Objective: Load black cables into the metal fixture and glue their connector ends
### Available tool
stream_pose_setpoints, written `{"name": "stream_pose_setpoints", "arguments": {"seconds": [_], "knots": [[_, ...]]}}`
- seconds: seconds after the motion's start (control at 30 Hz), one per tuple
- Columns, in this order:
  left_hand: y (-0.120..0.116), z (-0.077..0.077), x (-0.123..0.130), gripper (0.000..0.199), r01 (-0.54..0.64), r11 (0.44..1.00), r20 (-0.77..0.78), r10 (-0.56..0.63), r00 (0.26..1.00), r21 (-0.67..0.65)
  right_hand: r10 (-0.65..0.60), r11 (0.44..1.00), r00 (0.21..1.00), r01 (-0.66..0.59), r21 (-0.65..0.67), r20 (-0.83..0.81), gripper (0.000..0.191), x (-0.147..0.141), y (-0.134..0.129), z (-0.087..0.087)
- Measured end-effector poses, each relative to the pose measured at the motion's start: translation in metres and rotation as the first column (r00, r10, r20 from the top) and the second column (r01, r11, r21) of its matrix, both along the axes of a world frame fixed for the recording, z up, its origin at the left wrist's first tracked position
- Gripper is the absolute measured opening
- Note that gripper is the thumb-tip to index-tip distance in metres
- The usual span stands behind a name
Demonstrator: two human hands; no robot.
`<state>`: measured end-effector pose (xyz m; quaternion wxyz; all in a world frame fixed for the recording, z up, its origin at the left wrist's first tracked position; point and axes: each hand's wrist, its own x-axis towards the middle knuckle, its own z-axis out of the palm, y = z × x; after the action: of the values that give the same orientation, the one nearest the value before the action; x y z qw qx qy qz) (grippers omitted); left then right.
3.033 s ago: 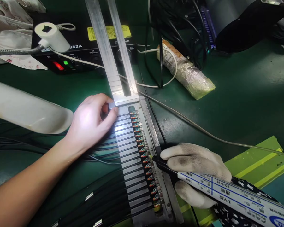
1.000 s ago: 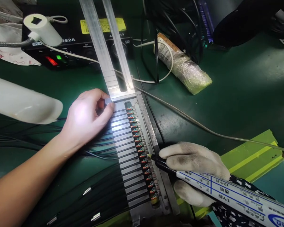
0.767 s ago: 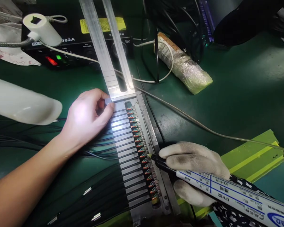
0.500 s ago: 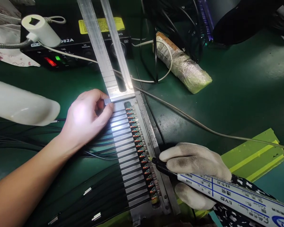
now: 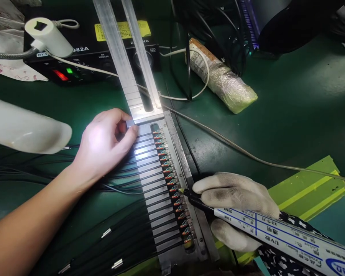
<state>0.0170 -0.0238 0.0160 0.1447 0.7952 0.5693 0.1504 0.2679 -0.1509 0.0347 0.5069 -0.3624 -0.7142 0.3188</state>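
A metal fixture [image 5: 152, 178] holds a row of black cables [image 5: 158, 191], whose stripped ends with small connectors [image 5: 174, 188] lie along its right side. My bare left hand [image 5: 107, 140] pinches the fixture's upper left edge between thumb and fingers. My right hand [image 5: 235, 203], in a white glove, is wrapped round a black-tipped tube with a white and blue label [image 5: 284, 237]. The tube's yellowish nozzle [image 5: 182, 190] is at a connector around the middle of the row; whether it touches is too small to tell.
A black control box [image 5: 103, 63] with red and green displays stands behind. A white lamp-like tube [image 5: 28, 126] is at the left, a plastic-wrapped bundle [image 5: 224, 78] at the back, and a yellow-green sheet [image 5: 307, 188] at the right. Loose cables cross the green table [image 5: 281, 126].
My right hand and the tube have shifted slightly left and up, with the nozzle nearer the connector. My left hand keeps its place on the fixture.
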Motion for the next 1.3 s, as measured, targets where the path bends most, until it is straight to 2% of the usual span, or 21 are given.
{"name": "stream_pose_setpoints", "arguments": {"seconds": [0.3, 0.43, 0.53, 0.63, 0.8, 1.03, 1.3], "knots": [[0.001, -0.005, -0.002, 0.015, -0.002, 0.999, 0.042, 0.0, 0.999, 0.051, -0.025, 0.999, 1.0, 0.025, 0.025, -0.016, 0.025, -0.003, 0.001, -0.002], [0.001, -0.006, -0.002, 0.014, -0.004, 0.999, 0.051, 0.002, 0.999, 0.051, -0.045, 0.998, 0.997, 0.041, 0.055, 0.068, 0.02, -0.002, -0.001, 0.009], [0.001, -0.006, -0.002, 0.015, 0.006, 0.999, 0.056, -0.009, 0.998, 0.054, -0.094, 0.996, 0.986, 0.092, 0.018, 0.138, 0.019, -0.003, -0.007, 0.015], [0.001, -0.007, -0.003, 0.016, 0.009, 0.998, 0.049, -0.012, 0.999, 0.069, -0.115, 0.993, 0.99, 0.115, 0.01, 0.083, 0.019, -0.003, -0.017, 0.008], [0.001, -0.008, -0.003, 0.016, 0.015, 0.996, 0.04, -0.019, 0.999, 0.091, -0.088, 0.996, 0.996, 0.088, -0.004, 0.001, 0.03, -0.001, -0.024, -0.01], [0.002, -0.008, -0.003, 0.016, 0.015, 0.995, 0.04, -0.019, 0.999, 0.096, -0.023, 1.0, 1.0, 0.022, -0.004, -0.015, 0.03, 0.001, -0.015, -0.006], [0.002, -0.008, -0.003, 0.019, 0.011, 0.996, 0.036, -0.014, 0.999, 0.09, -0.054, 0.999, 0.998, 0.054, 0.002, -0.04, 0.035, 0.0, -0.018, -0.011]]}}
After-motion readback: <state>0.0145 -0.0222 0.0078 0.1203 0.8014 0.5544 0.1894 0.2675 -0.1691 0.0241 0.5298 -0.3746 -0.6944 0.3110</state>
